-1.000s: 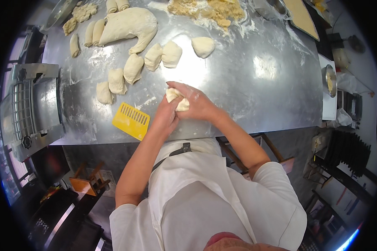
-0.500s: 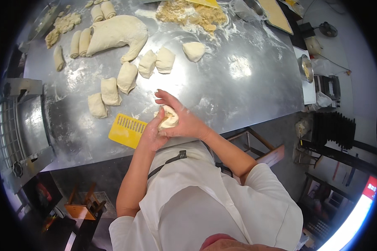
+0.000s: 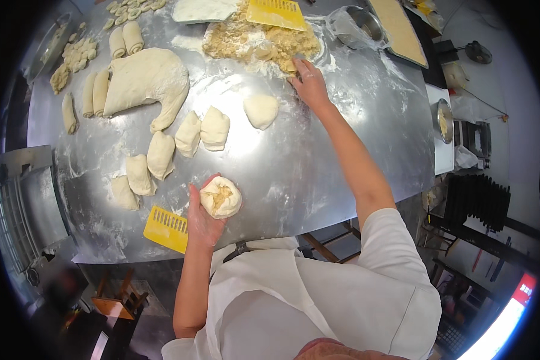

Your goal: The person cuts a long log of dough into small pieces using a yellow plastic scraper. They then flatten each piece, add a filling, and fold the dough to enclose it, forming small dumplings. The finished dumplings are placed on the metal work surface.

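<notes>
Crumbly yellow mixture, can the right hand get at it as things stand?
Very likely yes: the right hand is at the near edge of the crumbly mixture, and a yellow scraper lies farther back, leaving that side free.

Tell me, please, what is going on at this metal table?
A person's left hand holds a dough ball with crumbly yellow filling showing in its open top. The right hand is stretched forward to the near edge of a crumbly yellow mound. Six chunky dough pieces lie on the metal table, and a yellow slotted scraper lies beside the left hand.
</notes>
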A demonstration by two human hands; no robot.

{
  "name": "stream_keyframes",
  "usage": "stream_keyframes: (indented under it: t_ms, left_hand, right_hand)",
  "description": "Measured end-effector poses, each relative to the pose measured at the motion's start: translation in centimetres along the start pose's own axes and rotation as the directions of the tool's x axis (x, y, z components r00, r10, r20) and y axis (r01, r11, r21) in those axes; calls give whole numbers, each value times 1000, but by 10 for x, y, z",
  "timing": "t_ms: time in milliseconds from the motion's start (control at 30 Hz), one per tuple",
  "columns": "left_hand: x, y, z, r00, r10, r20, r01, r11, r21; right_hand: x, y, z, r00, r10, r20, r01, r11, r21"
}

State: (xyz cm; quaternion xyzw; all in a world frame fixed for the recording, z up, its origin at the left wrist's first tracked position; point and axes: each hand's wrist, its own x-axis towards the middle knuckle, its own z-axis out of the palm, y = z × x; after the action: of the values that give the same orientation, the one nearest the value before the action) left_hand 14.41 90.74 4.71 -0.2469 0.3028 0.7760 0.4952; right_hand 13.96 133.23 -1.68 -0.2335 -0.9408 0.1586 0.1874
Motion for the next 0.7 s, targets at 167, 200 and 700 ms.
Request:
stream_keyframes:
  t_ms: [167,200,700]
  left_hand:
    - [24,-14,24,999,44,3,-45,998,41]
    - [29,-15,34,997,74,-12,-73,995,73]
    - [89,1,98,966,248,68,-254,885,390]
  right_hand:
    - [17,11,15,999,48,14,-49,996,78]
    - [16,14,11,991,133,21,-135,967,216]
    - [-68,-139,-63,926,-194,323,-34,810,585]
